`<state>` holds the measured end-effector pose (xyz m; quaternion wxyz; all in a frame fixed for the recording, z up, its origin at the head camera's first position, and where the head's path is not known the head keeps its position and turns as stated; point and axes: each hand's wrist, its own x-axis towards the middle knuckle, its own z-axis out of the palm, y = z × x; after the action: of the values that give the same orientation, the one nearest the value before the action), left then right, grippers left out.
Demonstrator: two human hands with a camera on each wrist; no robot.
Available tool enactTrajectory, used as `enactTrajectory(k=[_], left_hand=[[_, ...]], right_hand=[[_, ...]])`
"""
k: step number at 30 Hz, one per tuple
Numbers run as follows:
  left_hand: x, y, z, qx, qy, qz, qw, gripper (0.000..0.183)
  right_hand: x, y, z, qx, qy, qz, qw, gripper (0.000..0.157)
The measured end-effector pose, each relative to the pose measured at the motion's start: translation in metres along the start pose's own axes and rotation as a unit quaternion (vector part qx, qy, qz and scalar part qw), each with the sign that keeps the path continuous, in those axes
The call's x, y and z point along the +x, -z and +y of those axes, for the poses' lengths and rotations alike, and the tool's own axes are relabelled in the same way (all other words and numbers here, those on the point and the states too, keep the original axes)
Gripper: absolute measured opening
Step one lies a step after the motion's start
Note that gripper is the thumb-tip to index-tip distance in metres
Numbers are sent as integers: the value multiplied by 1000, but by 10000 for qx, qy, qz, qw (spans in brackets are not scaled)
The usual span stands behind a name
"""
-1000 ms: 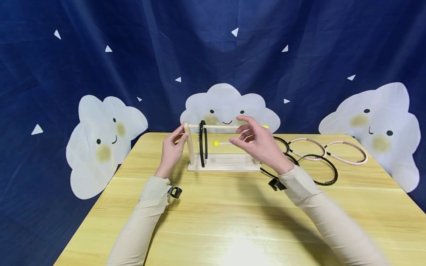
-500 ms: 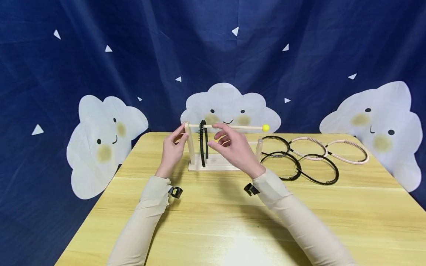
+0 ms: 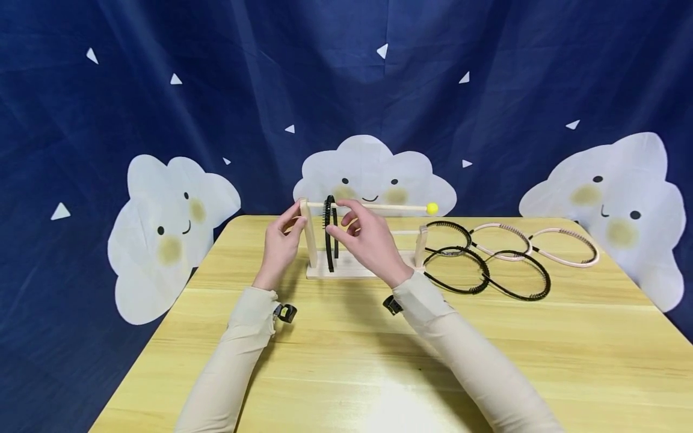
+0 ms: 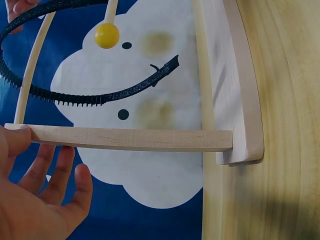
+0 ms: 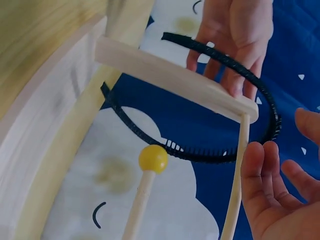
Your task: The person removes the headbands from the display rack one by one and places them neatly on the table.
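A black toothed headband (image 3: 329, 240) hangs from the upper rod (image 3: 387, 207) of a wooden stand (image 3: 379, 269), close to the left post (image 3: 309, 240). My left hand (image 3: 280, 243) pinches the top of that post, thumb on one side and fingers on the other, as the left wrist view also shows. My right hand (image 3: 373, 237) is just right of the headband, its thumb and index finger apart. In the right wrist view, the fingers of my right hand (image 5: 277, 192) are loosely bent beside the rod and headband, holding nothing.
Several more headbands lie on the wooden table (image 3: 335, 361) at the right: black ones (image 3: 473, 290) and pink ones (image 3: 568, 264). A yellow ball (image 3: 431, 208) caps the upper rod's right end. The lower rod (image 4: 110, 14) also carries a yellow ball (image 4: 107, 36). A blue cloud-print curtain hangs behind.
My right hand has moved left along the upper rod, from near its right end to beside the hanging headband. My left hand has stayed on the post.
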<state>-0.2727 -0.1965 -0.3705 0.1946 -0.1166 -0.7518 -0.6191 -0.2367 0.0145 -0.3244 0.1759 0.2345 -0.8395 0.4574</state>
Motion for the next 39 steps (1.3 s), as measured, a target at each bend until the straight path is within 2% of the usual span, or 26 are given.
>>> enactTrajectory(k=[8, 28, 31, 33, 36, 39], left_hand=[[0, 2, 2, -35, 13, -57, 10000, 44], [1, 0, 0, -33, 79, 60, 9999, 45], [-2, -1, 11, 17, 162, -30, 9999, 45], [-1, -1, 12, 30, 151, -51, 9999, 45], [-2, 0, 10, 83, 74, -34, 9999, 45], [1, 0, 0, 118, 20, 8, 9999, 45]], right_hand=[[8, -8, -1, -521, 85, 98, 9986, 53], [19, -20, -10, -584, 10, 107, 9982, 53], [21, -20, -11, -643, -63, 138, 9978, 50], [22, -22, -11, -656, -117, 156, 9977, 49], [24, -24, -13, -661, -190, 174, 9975, 48], [26, -27, -14, -611, -273, 195, 9976, 49]])
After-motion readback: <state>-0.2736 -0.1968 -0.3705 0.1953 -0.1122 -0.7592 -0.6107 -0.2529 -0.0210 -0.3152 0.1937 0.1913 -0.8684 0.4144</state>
